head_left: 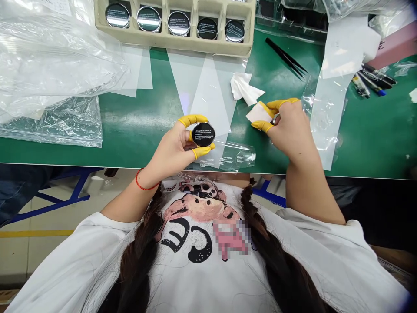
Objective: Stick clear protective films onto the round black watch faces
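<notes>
My left hand (177,143), with yellow finger cots on its fingertips, is closed around the rim of a round watch face (203,134). White printed text shows on its black front, which is turned up toward me. Over to the right, my right hand (283,119) pinches a small folded white wipe (259,113) between yellow-cotted fingers, just above the green table. A crumpled white tissue (246,88) lies beyond the wipe. Below the watch face, a clear film strip (239,156) printed with similar text lies by the table's front edge.
At the back, a beige tray (176,42) holds several round watch faces in compartments. Black tweezers (286,58) lie right of it. Clear plastic bags (58,65) cover the left side. Several pens (371,80) and a long pale sheet (332,104) are on the right.
</notes>
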The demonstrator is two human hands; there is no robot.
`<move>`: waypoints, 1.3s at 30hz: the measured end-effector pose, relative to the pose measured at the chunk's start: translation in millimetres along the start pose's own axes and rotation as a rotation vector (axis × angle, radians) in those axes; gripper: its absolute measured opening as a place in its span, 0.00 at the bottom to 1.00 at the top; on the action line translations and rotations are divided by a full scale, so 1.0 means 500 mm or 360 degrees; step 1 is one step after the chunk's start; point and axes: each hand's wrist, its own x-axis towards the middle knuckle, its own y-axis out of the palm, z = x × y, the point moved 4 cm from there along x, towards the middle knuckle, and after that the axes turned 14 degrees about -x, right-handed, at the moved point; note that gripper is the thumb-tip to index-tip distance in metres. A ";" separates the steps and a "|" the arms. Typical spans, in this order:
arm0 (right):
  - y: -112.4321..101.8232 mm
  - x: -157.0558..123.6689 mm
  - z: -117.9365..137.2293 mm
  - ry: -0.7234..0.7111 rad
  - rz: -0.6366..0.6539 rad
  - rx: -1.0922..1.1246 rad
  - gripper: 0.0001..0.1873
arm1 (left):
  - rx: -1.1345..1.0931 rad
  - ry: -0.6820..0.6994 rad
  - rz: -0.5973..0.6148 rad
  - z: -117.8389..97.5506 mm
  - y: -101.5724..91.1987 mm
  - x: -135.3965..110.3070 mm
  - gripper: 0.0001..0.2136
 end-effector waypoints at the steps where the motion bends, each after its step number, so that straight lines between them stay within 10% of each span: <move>1: -0.001 -0.005 0.006 0.0024 -0.0039 0.0054 0.20 | 0.0012 0.0000 -0.0007 0.000 0.000 0.000 0.26; 12: -0.064 -0.129 0.304 -0.0855 -0.0321 0.0384 0.11 | 0.0129 0.0100 0.0015 0.003 -0.004 0.000 0.30; 22: -0.064 -0.041 0.294 -0.0814 -0.0018 0.0351 0.14 | 0.0104 0.0047 0.0030 0.006 -0.002 0.004 0.31; 35: -0.069 -0.166 0.287 -0.1300 -0.0493 0.0051 0.12 | 0.0103 0.0071 0.0013 0.010 -0.006 0.004 0.31; 39: -0.071 -0.109 0.185 -0.0738 -0.0373 0.0652 0.12 | 0.0106 0.0092 -0.0014 0.010 -0.006 0.003 0.28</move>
